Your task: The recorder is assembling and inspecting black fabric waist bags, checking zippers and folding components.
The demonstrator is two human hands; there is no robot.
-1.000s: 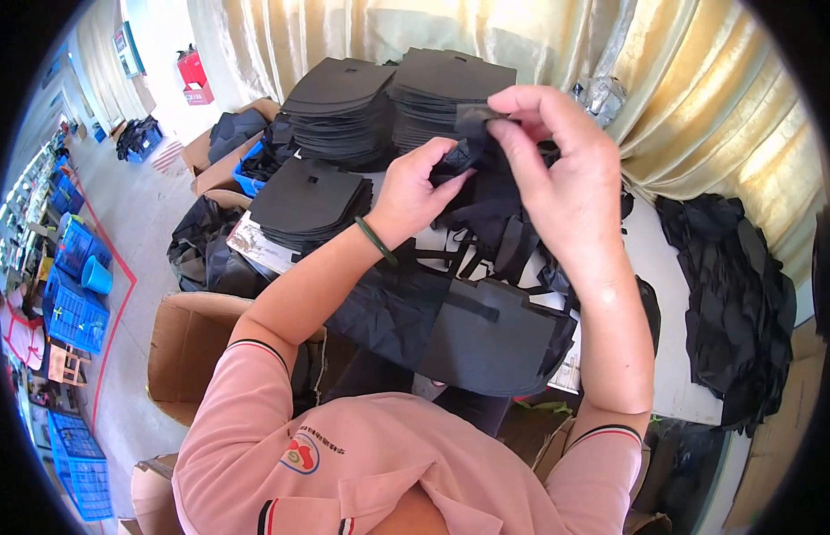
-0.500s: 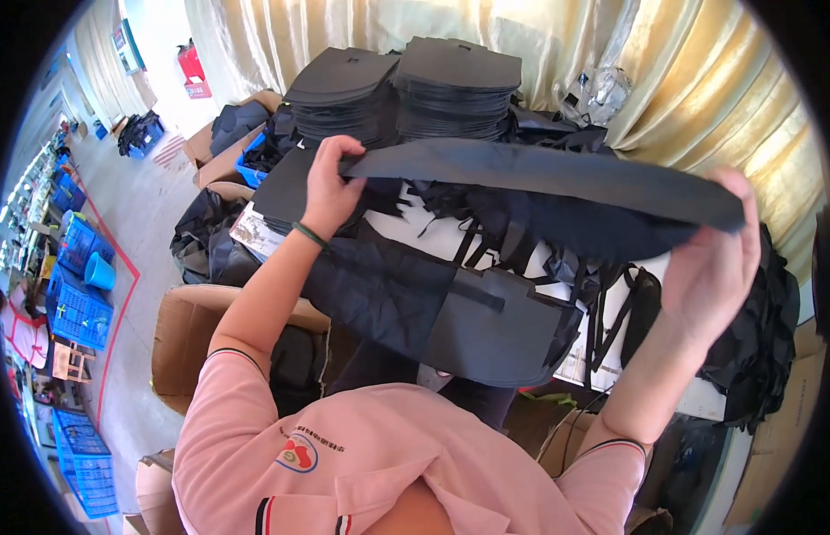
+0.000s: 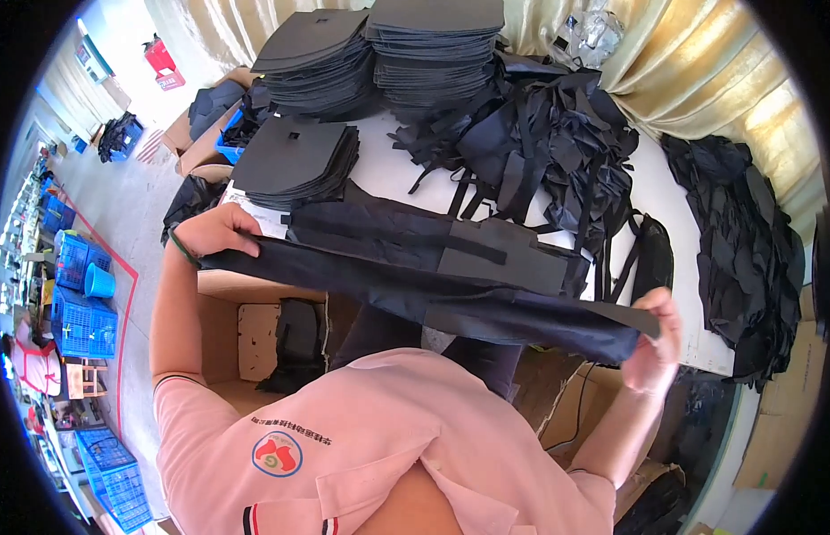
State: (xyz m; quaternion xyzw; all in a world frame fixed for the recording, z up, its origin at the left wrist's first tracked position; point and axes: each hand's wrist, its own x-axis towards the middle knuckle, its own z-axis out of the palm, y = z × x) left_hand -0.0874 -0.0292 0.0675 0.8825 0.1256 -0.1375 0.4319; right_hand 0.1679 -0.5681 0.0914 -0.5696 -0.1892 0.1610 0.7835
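A long black fabric piece [image 3: 388, 283] stretches between my hands across the table's near edge, its far side folded along the length. At its left end my left hand [image 3: 221, 234] is closed, with the thumb on top. My right hand [image 3: 657, 343] grips the other end, lower and closer to my body. Just behind the held piece lies another black fabric piece with a flat dark grey panel [image 3: 513, 254] on it, partly covered. A short stack of dark grey panels [image 3: 295, 165] sits on the table beyond my left hand.
Two tall stacks of dark panels [image 3: 312, 62] stand at the back. A heap of black fabric and straps [image 3: 549, 152] spreads over the white table [image 3: 393, 174]; another pile [image 3: 749, 259] hangs over its right side. An open cardboard box [image 3: 223, 343] is below, left. Blue crates [image 3: 85, 325] line the floor.
Both hands have come down and toward my body with the black fabric piece, from above the table to its near edge. The heap and short stack behind are now uncovered.
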